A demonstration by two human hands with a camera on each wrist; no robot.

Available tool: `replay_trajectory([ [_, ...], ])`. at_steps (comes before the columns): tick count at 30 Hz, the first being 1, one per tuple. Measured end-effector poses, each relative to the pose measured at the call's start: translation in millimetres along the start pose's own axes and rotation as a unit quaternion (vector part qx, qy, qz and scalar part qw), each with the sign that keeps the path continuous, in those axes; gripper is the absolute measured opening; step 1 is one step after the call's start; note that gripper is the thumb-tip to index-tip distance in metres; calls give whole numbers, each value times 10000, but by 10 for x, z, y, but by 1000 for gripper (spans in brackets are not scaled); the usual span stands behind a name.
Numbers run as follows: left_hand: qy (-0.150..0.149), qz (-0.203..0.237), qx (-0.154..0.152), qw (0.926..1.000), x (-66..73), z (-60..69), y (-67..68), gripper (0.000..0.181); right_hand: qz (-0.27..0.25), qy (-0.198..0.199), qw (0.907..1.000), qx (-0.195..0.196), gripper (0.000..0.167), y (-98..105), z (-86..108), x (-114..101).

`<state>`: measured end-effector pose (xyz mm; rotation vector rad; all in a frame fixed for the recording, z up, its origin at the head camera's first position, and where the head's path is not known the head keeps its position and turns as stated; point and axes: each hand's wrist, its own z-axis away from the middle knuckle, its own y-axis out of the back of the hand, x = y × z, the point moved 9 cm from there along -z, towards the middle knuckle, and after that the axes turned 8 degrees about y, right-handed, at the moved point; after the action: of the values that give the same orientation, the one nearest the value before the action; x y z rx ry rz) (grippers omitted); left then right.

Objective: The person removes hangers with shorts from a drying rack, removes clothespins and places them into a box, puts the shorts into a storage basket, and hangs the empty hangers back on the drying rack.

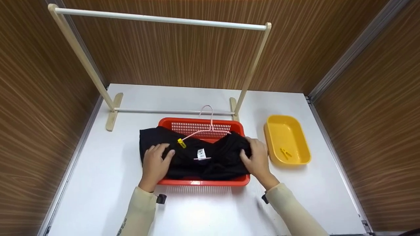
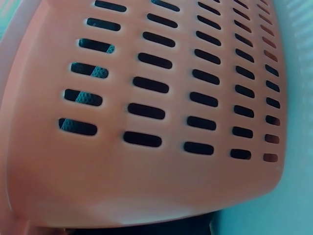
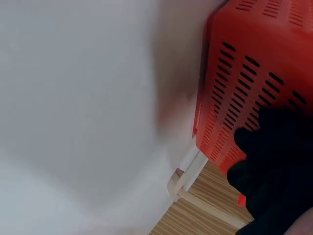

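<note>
A black garment (image 1: 216, 164) with a white label lies bunched over a red basket (image 1: 203, 182), its left part hanging past the basket's side. A pink hanger (image 1: 211, 126) sits partly inside the garment, hook toward the rack; a yellow clip (image 1: 181, 143) is on its left arm. My left hand (image 1: 156, 165) rests on the garment's left part, thumb apart from the fingers. At the right end, my right hand (image 1: 258, 160) grips the cloth. The left wrist view shows the basket's slotted wall (image 2: 112, 171); the right wrist view shows dark cloth (image 3: 274, 166) beside the basket (image 3: 234, 88).
Behind the basket stands a rack with a white top bar (image 1: 160, 18) and wooden posts. On the right is a yellow tray (image 1: 292, 137) holding yellow clips (image 1: 285, 153). Wood-patterned panels enclose the white table (image 1: 197, 209) at the back and sides.
</note>
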<state>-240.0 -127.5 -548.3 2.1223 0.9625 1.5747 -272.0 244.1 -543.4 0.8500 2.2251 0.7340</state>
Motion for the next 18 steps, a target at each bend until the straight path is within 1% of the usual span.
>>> replay_trajectory([
  [3, -22, 3, 15, 10000, 5, -3, 1, 28, -94, 106, 9997, -184, 49, 30, -63, -31],
  [5, -12, -6, -3, 10000, 5, 4, -4, 28, -162, 225, 9995, -134, 48, 88, -116, -101],
  [7, 18, -35, -26, 10000, 8, 9, -2, 29, -273, 380, 9989, 14, 45, 161, -184, -218],
  [9, 68, -60, -54, 9999, 5, 13, 2, 29, -402, 597, 9974, 70, 40, 214, -267, -395],
  [11, 124, -77, -91, 9999, 0, 13, 3, 29, -516, 858, 9950, -31, 37, 238, -363, -612],
  [13, 169, -94, -141, 9997, -6, 8, 0, 30, -562, 1164, 9913, -249, 36, 230, -459, -848],
  [15, 196, -97, -183, 9996, -11, 3, -6, 31, -502, 1477, 9864, -514, 36, 192, -548, -1073],
  [18, 196, -120, -185, 9996, -18, -3, -8, 31, -295, 1917, 9772, -864, 33, 69, -676, -1359],
])
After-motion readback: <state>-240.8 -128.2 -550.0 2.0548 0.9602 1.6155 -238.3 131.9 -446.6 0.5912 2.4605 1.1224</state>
